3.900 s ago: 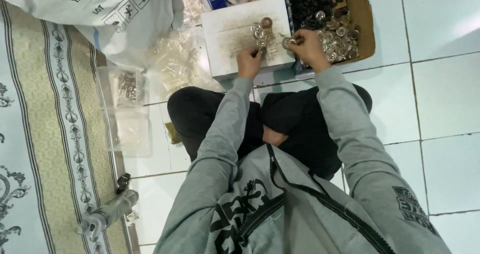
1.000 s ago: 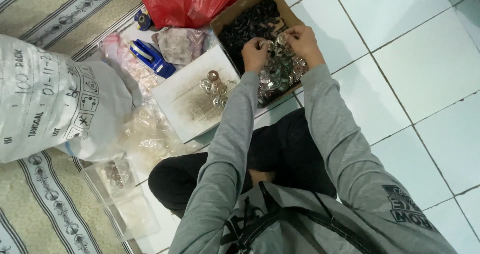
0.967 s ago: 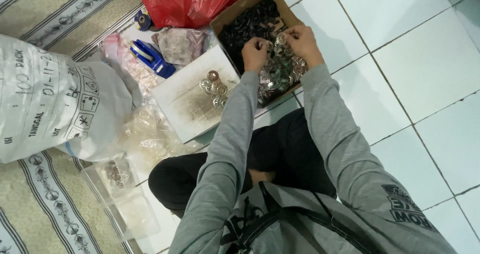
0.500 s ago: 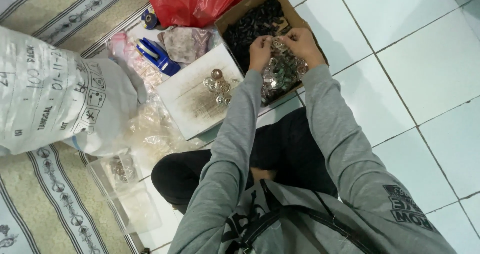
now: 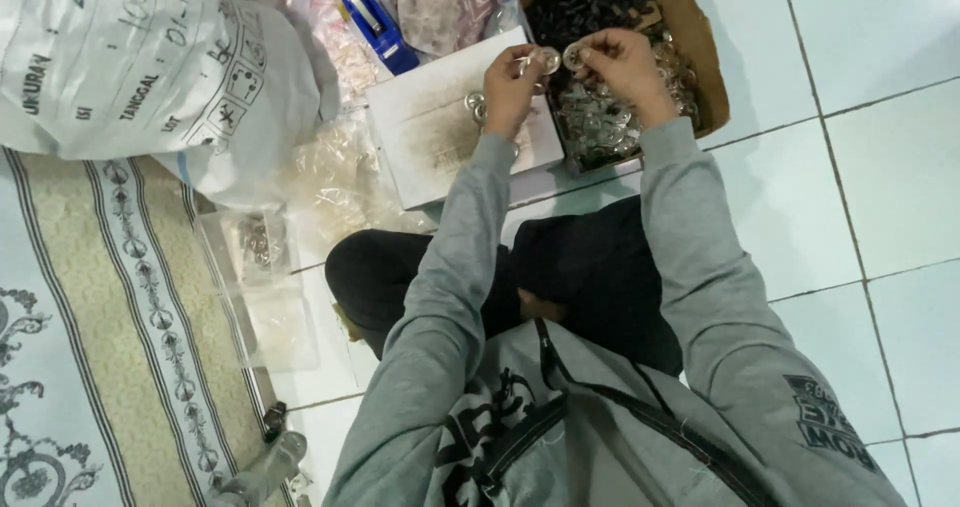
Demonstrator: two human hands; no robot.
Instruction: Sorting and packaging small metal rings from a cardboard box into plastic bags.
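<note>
Two small round silvery metal pieces are held up over the floor, one in each hand. The left hand point(image 5: 512, 85) is closed on one round metal piece point(image 5: 549, 60) between its fingertips, and the right hand point(image 5: 625, 67) is pinched on the other round metal piece point(image 5: 573, 56), the two pieces being just beside each other. Both are held above the open brown cardboard box point(image 5: 700, 62), in which dark parts and shiny silvery parts are heaped. A flat white box lid point(image 5: 430, 132) is seen just beside it, with a few metal pieces on it. A blue plastic tool point(image 5: 375, 25) and a large white printed sack point(image 5: 140, 67) lie further left, on the white tiled floor point(image 5: 880, 167).
</note>
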